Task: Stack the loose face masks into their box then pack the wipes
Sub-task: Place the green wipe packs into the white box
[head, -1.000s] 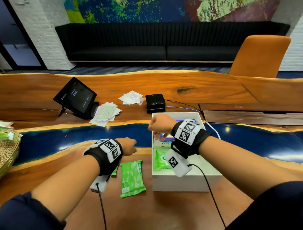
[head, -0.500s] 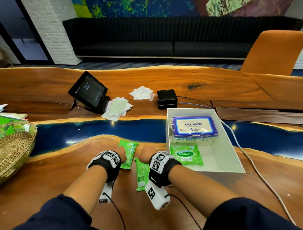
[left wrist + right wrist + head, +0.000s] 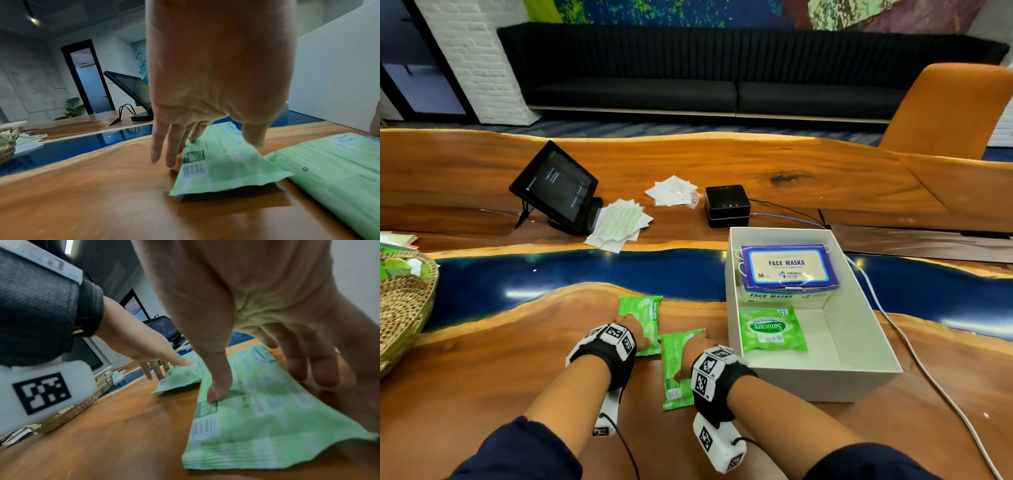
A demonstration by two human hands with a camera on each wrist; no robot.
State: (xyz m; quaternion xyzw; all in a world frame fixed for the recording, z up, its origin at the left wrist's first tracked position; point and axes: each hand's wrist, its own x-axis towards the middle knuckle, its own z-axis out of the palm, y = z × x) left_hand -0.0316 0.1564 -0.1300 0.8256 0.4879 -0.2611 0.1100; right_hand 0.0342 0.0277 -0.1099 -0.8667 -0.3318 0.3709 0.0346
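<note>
Two green wipes packs lie side by side on the wooden table left of the white box (image 3: pixel 822 380). My left hand (image 3: pixel 635 330) (image 3: pixel 211 151) grips the left wipes pack (image 3: pixel 642 313) (image 3: pixel 226 165), fingers at its left edge and thumb on top. My right hand (image 3: pixel 697 346) (image 3: pixel 267 386) grips the right wipes pack (image 3: pixel 676 377) (image 3: pixel 267 426), thumb on one side and fingers on the other. Inside the white box sit the blue face masks box (image 3: pixel 787 265) at the far end and a third wipes pack (image 3: pixel 770 329) in front of it.
A wicker basket (image 3: pixel 404 308) stands at the left edge. Beyond the blue resin strip are a tablet on a stand (image 3: pixel 554 186), loose papers (image 3: pixel 619 222) and a black device (image 3: pixel 727 205). A white cable (image 3: pixel 928 370) runs along the box's right side.
One second ago my right hand was over the white box and my left hand hovered above the table. Both have come down onto the two packs beside the box.
</note>
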